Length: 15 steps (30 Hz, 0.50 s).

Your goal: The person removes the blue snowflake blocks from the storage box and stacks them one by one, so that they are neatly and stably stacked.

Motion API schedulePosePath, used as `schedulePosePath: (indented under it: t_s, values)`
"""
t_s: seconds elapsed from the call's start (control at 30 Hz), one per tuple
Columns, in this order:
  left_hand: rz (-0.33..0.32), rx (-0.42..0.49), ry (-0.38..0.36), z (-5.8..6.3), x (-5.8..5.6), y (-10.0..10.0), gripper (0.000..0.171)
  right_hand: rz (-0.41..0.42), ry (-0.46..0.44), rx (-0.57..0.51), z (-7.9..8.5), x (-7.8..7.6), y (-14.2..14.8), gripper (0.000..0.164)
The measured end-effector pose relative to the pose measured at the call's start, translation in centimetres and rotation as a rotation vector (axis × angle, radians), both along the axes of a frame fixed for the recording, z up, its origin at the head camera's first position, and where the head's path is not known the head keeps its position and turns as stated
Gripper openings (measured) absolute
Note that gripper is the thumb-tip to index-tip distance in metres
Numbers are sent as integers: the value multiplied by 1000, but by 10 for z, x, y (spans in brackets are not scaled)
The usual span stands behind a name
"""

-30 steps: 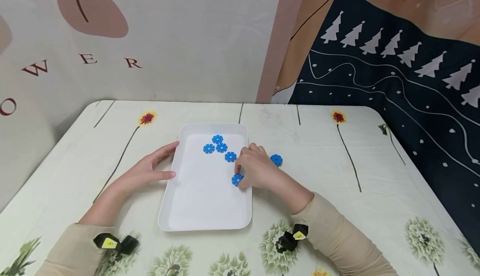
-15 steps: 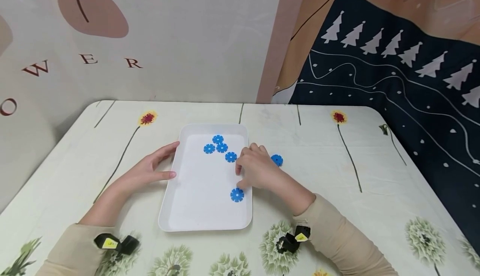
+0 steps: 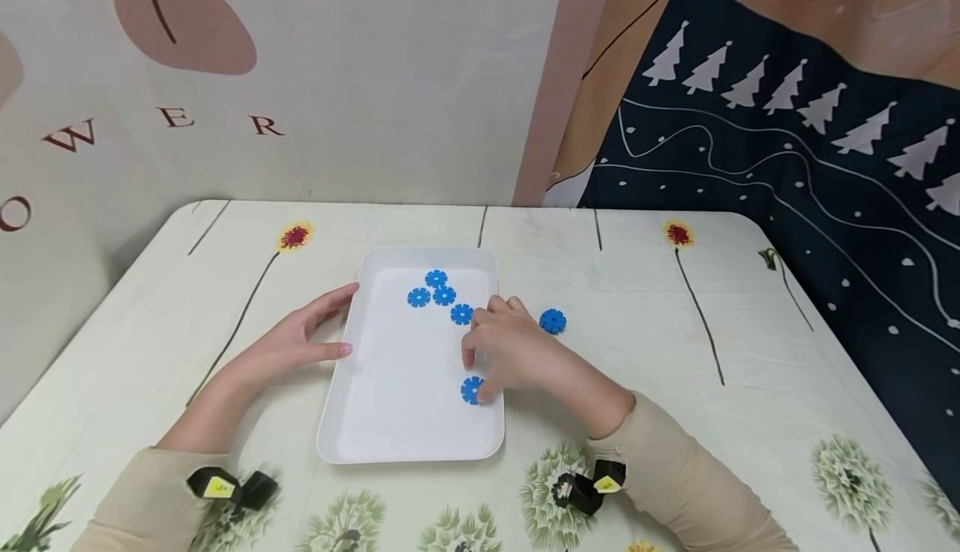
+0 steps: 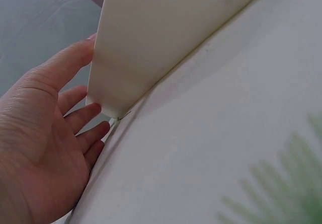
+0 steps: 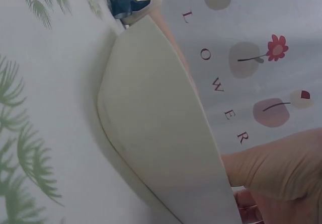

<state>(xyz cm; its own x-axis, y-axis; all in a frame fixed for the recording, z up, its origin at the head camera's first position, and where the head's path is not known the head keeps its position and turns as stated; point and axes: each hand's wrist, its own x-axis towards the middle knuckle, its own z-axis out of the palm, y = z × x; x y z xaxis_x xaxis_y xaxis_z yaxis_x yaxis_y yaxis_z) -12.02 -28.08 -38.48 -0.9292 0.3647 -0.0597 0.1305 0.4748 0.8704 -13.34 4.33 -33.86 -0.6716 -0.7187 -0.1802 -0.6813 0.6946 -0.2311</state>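
Observation:
My left hand (image 3: pixel 300 337) rests against the left wall of a white tray (image 3: pixel 397 419), fingers spread and thumb at the rim. In the left wrist view the fingertips (image 4: pixel 93 110) meet the tray's outer side. My right hand (image 3: pixel 513 343) reaches over the tray's right rim, thumb apart from the bent fingers. Its thumb overlaps the right edge of a blue notched disc (image 3: pixel 470 390) lying flat in the tray. Another blue disc (image 3: pixel 461 313) lies beside the right fingers. The right wrist view hides these fingertips behind the tray wall (image 5: pixel 151 118).
Three blue discs, one of them a top disc (image 3: pixel 436 278), lie close together in the tray's far half. Outside the tray, right of my right hand, a blue disc (image 3: pixel 552 321) sits on the flower-patterned tablecloth (image 3: pixel 637 302). A printed curtain (image 3: pixel 405 77) hangs behind.
The disc by my right thumb slid or dropped nearer the tray's front, then stayed there. My right hand followed it slightly toward me, thumb now over its edge. The left hand is still.

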Motion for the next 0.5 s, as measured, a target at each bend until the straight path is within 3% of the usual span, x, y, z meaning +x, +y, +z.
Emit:
schedulePosePath:
  t_s: [0.5]
  values:
    - [3, 11, -10, -1, 0, 1, 83, 26, -96, -3, -4, 0, -3, 29]
